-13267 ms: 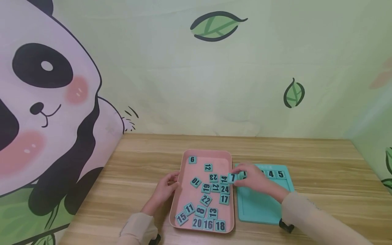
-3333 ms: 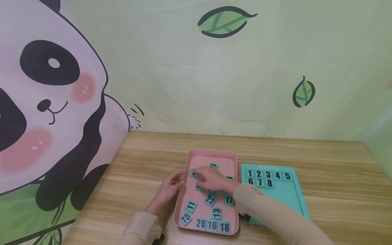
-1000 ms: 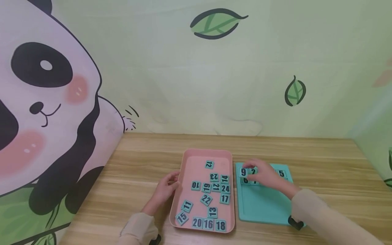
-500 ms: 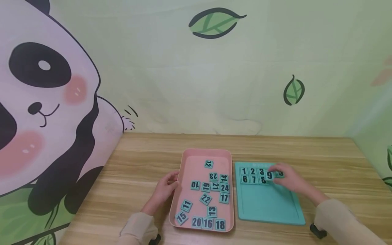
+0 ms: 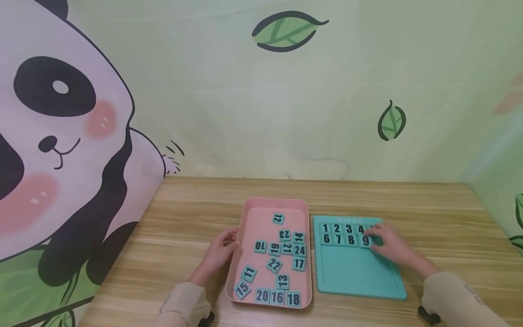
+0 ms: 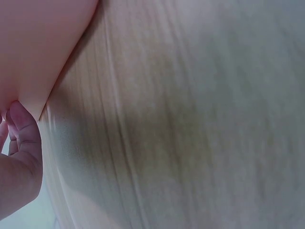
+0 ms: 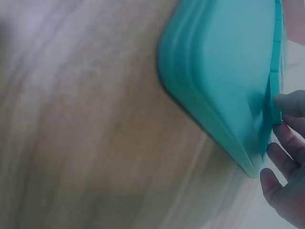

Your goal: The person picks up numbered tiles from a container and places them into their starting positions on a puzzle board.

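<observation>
My right hand point(image 5: 393, 245) pinches the number tile 9 point(image 5: 365, 240) at its right side, at the end of the second row on the turquoise board point(image 5: 359, 274). In the right wrist view, the pinched tile point(image 7: 275, 90) sits slightly higher than the neighbouring tiles. Tiles 1 to 4 fill the row above, and my fingers mostly cover tile 5. Tiles 6, 7 and 8 lie left of the 9. My left hand point(image 5: 220, 252) holds the left edge of the pink tray point(image 5: 251, 227), with its thumb point(image 6: 21, 117) against the wall; some fingers are hidden.
Loose tiles numbered between 10 and 24 lie scattered in the tray, among them tile 10 point(image 5: 260, 246) and tile 12 point(image 5: 278, 219). Tray and board stand side by side on a wooden table point(image 5: 196, 204). A panda-print wall covering point(image 5: 204, 91) rises behind.
Since the earliest frame, tiles 6, 7 and 8 have come onto the board. Tile 9 has moved from the tray, rightward over the board, then down beside 8. My left hand has stayed put.
</observation>
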Available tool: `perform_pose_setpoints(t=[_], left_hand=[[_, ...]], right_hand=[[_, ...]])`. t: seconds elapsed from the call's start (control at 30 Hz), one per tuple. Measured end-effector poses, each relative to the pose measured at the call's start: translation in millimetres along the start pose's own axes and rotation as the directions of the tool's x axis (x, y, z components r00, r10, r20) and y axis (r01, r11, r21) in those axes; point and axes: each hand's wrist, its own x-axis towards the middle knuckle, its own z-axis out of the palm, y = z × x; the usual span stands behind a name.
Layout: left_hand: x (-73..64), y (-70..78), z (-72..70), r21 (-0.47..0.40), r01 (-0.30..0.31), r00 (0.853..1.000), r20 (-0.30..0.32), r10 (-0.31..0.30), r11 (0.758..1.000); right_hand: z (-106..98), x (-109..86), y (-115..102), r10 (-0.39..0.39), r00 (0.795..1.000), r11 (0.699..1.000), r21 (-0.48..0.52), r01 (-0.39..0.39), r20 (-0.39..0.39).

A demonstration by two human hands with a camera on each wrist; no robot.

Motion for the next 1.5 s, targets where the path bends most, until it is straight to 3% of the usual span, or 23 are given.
perform_pose_setpoints(t=[0.37,0.63,0.87,1.2,1.5], left_hand=[[-0.8,1.4,-0.4,-0.003,-0.003,1.0,0.001,0.003,1.0],[-1.3,-0.4,-0.1,-0.013,-0.015,1.0,0.003,0.015,1.0],[-1.5,-1.7,-0.3,-0.015,-0.03,1.0,0.004,0.03,0.999],[-0.8,-2.5,-0.1,0.002,-0.033,0.999,0.001,0.033,0.999],[-1.1,-2.4,-0.7,0.0,-0.034,0.999,0.008,0.034,0.999]], right_hand=[[6.6,2.4,-1.7,0.042,0.998,0.997,-0.065,-0.044,-0.036],[7.3,4.4,-7.7,-0.009,0.997,0.993,-0.116,0.001,-0.075],[7.6,10.8,-27.3,-0.07,0.99,0.994,-0.092,0.059,-0.126],[15.5,22.1,-56.7,-0.147,0.985,0.989,-0.038,0.144,-0.088],[22.5,36.0,-91.9,-0.158,0.987,0.987,0.014,0.158,0.016]])
